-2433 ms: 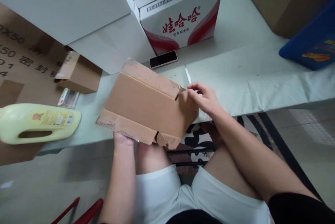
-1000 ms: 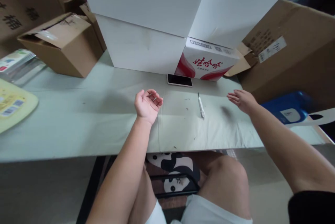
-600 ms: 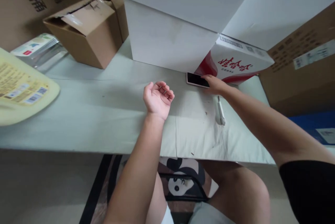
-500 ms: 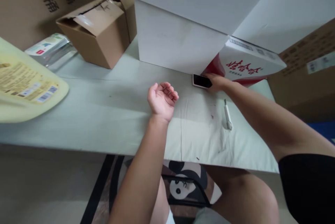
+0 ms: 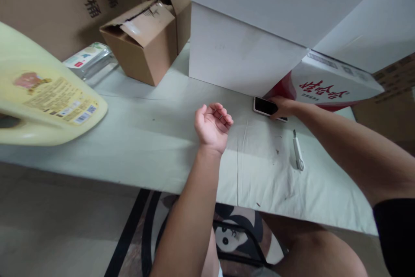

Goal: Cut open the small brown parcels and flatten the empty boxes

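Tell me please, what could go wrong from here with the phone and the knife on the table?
The knife lies near the right hand and forearm, its blade apparently out, so a careless move might cut the skin. The phone, under that hand, could scrape against the white box close behind it, or slip if the grip is loose.
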`<action>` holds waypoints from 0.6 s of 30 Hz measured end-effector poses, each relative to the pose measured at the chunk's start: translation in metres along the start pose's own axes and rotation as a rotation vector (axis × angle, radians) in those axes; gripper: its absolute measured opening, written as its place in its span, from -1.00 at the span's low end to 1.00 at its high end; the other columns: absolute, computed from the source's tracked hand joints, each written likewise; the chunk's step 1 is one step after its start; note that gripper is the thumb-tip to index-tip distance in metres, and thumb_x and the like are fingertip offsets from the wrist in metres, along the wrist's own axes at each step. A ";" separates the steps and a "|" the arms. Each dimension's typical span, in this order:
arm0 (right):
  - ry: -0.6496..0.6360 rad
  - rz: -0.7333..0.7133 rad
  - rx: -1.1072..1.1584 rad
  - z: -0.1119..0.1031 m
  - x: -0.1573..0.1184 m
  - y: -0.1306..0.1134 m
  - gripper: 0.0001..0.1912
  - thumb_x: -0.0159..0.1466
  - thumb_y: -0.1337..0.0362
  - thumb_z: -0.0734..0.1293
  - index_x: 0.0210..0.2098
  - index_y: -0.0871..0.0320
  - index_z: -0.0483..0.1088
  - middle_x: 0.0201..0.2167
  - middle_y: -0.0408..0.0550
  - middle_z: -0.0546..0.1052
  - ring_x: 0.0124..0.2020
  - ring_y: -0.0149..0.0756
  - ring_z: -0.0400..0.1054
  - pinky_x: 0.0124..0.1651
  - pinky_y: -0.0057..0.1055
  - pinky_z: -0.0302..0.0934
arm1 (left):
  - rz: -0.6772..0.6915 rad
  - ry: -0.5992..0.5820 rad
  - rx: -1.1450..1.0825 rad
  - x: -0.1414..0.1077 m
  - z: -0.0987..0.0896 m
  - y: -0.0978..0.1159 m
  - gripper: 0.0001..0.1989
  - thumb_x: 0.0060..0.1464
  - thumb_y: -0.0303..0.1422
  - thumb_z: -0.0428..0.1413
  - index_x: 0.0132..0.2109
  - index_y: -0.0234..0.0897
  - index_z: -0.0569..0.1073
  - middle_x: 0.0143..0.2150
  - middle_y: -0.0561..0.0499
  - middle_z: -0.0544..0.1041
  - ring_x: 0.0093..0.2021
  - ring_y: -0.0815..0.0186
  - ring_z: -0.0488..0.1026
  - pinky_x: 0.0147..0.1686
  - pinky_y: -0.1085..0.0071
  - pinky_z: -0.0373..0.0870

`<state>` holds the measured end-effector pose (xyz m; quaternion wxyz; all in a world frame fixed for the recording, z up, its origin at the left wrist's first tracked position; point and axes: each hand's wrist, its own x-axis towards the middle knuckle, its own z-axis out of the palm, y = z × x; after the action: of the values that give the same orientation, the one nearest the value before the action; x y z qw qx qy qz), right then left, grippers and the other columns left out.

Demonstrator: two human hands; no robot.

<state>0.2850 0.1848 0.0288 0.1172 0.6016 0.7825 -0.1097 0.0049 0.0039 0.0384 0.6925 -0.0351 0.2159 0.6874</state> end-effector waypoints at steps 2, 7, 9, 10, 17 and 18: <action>0.044 0.026 0.027 -0.002 -0.011 -0.020 -0.49 -0.32 0.46 0.58 -0.33 0.11 0.53 -0.17 0.12 0.57 0.10 0.31 0.40 0.18 0.19 0.28 | 0.020 0.009 -0.005 -0.003 0.000 0.003 -0.63 0.21 -0.19 -0.13 -0.42 -0.28 0.40 -0.54 0.05 0.33 -0.60 0.44 0.29 -0.50 0.46 0.23; 0.114 -0.087 0.098 -0.014 -0.031 -0.129 -0.58 -0.06 0.29 0.56 -0.18 0.00 0.56 -0.07 0.05 0.60 0.08 0.22 0.43 0.14 0.16 0.31 | 0.159 0.142 -0.017 -0.007 -0.009 0.023 -0.67 0.17 -0.18 -0.10 -0.45 -0.26 0.33 -0.58 0.10 0.24 -0.63 0.47 0.20 -0.53 0.49 0.13; 0.141 -0.209 0.100 -0.023 -0.034 -0.195 -0.38 0.10 0.21 0.50 0.16 -0.11 0.43 0.20 -0.01 0.48 0.20 0.18 0.36 0.18 0.12 0.31 | 0.211 0.231 -0.036 -0.006 -0.012 0.033 -0.67 0.17 -0.19 -0.13 -0.47 -0.25 0.27 -0.60 0.13 0.17 -0.65 0.48 0.14 -0.55 0.50 0.07; 0.180 -0.301 0.081 -0.029 -0.033 -0.230 -0.31 0.20 0.21 0.43 0.30 -0.10 0.30 0.29 0.01 0.39 0.22 0.17 0.34 0.17 0.11 0.33 | 0.227 0.266 -0.043 -0.005 -0.014 0.037 -0.67 0.18 -0.19 -0.15 -0.48 -0.24 0.25 -0.61 0.14 0.15 -0.65 0.48 0.12 -0.55 0.50 0.05; 0.289 -0.345 0.144 -0.056 -0.007 -0.402 -0.23 0.38 0.13 0.31 0.47 -0.27 -0.10 0.50 -0.22 -0.06 0.37 0.07 0.12 0.23 -0.06 0.30 | 0.388 0.298 0.030 -0.001 -0.017 0.052 -0.68 0.16 -0.24 -0.22 -0.51 -0.20 0.21 -0.59 0.06 0.23 -0.53 0.36 0.29 -0.37 0.40 0.31; 0.275 -0.308 0.150 -0.056 -0.004 -0.411 -0.22 0.38 0.11 0.31 0.48 -0.25 -0.12 0.50 -0.19 -0.07 0.36 0.06 0.13 0.23 -0.07 0.29 | 0.412 0.276 0.060 -0.001 -0.017 0.053 -0.70 0.15 -0.27 -0.22 -0.50 -0.19 0.21 -0.56 0.04 0.28 -0.47 0.32 0.36 -0.29 0.38 0.36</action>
<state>-0.1143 0.0945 0.0957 -0.0540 0.4914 0.8633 -0.1014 -0.0508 0.0002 0.0360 0.5026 -0.0634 0.3312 0.7960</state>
